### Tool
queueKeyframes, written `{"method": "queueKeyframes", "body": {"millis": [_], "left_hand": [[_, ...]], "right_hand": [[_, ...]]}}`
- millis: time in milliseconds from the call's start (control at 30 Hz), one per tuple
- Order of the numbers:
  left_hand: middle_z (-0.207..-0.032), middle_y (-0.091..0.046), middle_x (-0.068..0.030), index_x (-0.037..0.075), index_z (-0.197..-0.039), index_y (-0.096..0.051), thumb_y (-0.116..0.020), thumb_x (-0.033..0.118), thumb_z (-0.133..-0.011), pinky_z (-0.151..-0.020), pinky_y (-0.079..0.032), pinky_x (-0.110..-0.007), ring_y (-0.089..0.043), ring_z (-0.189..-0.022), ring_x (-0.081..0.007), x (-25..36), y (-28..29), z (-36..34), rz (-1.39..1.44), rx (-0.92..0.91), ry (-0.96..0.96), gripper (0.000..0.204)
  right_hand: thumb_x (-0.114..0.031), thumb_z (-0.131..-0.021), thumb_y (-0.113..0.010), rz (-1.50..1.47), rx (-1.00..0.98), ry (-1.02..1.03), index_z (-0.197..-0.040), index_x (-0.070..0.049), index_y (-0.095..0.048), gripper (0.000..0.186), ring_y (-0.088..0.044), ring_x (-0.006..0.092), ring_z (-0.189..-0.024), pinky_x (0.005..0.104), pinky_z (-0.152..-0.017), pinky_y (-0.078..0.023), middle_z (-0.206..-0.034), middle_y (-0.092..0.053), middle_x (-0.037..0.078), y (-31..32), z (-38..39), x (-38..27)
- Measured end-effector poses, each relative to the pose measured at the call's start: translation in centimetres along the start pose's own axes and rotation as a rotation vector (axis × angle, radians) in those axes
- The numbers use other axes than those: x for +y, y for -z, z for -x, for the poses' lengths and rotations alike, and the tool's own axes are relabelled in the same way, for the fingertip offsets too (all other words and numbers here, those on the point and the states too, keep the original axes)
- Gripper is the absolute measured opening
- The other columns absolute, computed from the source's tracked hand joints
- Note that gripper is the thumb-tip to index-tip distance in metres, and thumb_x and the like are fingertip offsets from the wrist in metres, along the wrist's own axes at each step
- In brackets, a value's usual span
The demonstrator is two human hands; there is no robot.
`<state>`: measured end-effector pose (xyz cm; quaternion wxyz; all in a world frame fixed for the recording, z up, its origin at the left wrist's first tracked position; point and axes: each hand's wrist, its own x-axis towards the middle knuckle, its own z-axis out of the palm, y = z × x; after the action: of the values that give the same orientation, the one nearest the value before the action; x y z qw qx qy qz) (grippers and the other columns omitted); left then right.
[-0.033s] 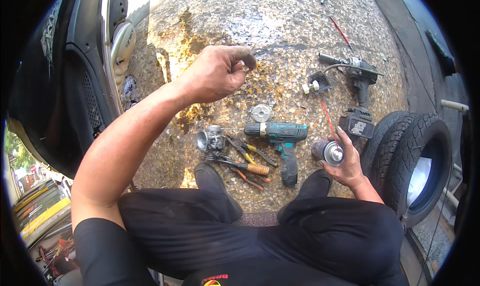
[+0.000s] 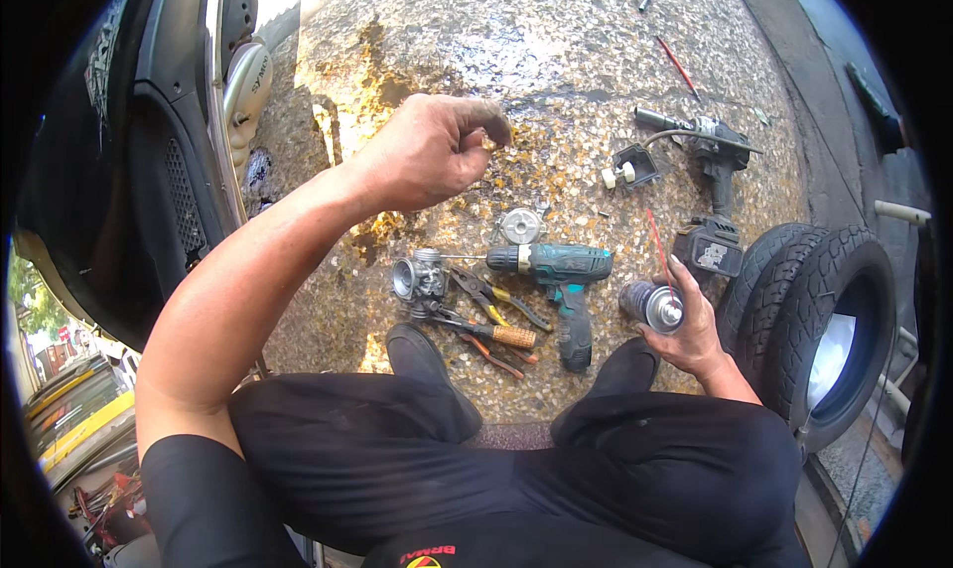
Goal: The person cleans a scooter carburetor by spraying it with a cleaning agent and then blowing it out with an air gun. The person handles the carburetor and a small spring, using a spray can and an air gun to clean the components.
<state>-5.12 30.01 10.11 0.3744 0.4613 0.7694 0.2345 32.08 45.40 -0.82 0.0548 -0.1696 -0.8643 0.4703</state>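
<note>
My left hand (image 2: 437, 151) is raised over the ground with its fingers curled into a pinch; whatever it may hold is too small to make out. In my right hand (image 2: 698, 335) is a spray can (image 2: 643, 300) with a thin red straw (image 2: 658, 245) rising from its nozzle. Left of the can lies a teal cordless drill (image 2: 561, 262), its long bit reaching toward a metal carburetor (image 2: 419, 275). Pliers with yellow-black handles (image 2: 486, 295) and a tool with a corn-cob-like grip (image 2: 511, 336) lie just below. A round metal part (image 2: 519, 225) rests above the drill.
A black impact wrench (image 2: 717, 156) lies at the right, beside a small black part with white knobs (image 2: 630, 168). Two tyres (image 2: 829, 320) stand at the far right. A red rod (image 2: 678, 69) is farther off. A scooter body (image 2: 174, 161) rises at the left.
The spray can and its straw have tilted slightly to the right. My left hand has barely shifted.
</note>
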Motion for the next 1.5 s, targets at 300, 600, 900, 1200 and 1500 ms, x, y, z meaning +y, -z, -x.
{"method": "queueKeyframes", "body": {"millis": [300, 600, 900, 1200, 1500], "left_hand": [[-0.066, -0.048, 0.0077, 0.003, -0.106, -0.068, -0.056, 0.001, -0.093, -0.054, -0.035, -0.021, -0.042, -0.062, 0.0003, 2.6, 2.0, 5.0, 0.117, -0.030, -0.097, 0.018], [-0.085, -0.062, -0.0014, 0.002, -0.109, -0.054, -0.071, 0.008, -0.088, -0.068, -0.047, -0.021, -0.058, -0.078, -0.0055, 0.2, 4.2, 6.0, 0.472, 0.171, -0.118, 0.028], [-0.089, -0.066, -0.0051, -0.002, -0.111, -0.059, -0.067, 0.028, -0.094, -0.062, -0.047, -0.021, -0.057, -0.073, -0.0061, -6.2, 3.9, 7.1, 0.314, 0.515, -0.046, 0.036], [-0.128, -0.055, -0.0263, -0.003, -0.129, -0.051, -0.081, 0.045, -0.074, -0.102, -0.045, -0.046, -0.055, -0.122, -0.0393, -15.0, -8.8, 14.0, -0.108, 0.045, 0.601, 0.079], [-0.105, -0.068, -0.0187, -0.005, -0.125, -0.052, -0.083, 0.026, -0.071, -0.084, -0.054, -0.036, -0.067, -0.098, -0.0239, -16.2, -10.7, 13.3, 0.111, 0.224, 0.557, 0.070]], "right_hand": [[-0.006, -0.081, -0.075, 0.015, -0.222, 0.287, -0.119, -0.003, -0.063, 0.040, -0.067, 0.0190, -0.086, 0.0310, -0.077, -0.056, -0.094, -0.065, 0.010, 5.9, -13.6, -12.8], [-0.003, -0.092, -0.065, -0.542, -0.338, 0.095, -0.107, 0.002, -0.066, 0.016, -0.064, 0.0105, -0.078, 0.0271, -0.071, -0.055, -0.088, -0.069, 0.006, -1.0, -22.2, -19.2], [-0.005, -0.091, -0.068, -1.457, -0.087, -0.273, -0.104, 0.002, -0.062, 0.016, -0.069, 0.0206, -0.075, 0.0346, -0.068, -0.063, -0.087, -0.068, 0.011, -10.4, -21.3, -14.6], [-0.003, -0.088, -0.071, -1.403, -0.113, -0.560, -0.098, -0.001, -0.063, 0.013, -0.067, 0.0184, -0.073, 0.0341, -0.065, -0.061, -0.082, -0.066, 0.007, -17.2, -14.6, -9.3], [0.000, -0.088, -0.069, -1.043, -0.209, -0.638, -0.096, 0.001, -0.064, 0.009, -0.065, 0.0131, -0.069, 0.0271, -0.061, -0.058, -0.083, -0.066, 0.005, -19.1, -12.9, -9.1]]}}
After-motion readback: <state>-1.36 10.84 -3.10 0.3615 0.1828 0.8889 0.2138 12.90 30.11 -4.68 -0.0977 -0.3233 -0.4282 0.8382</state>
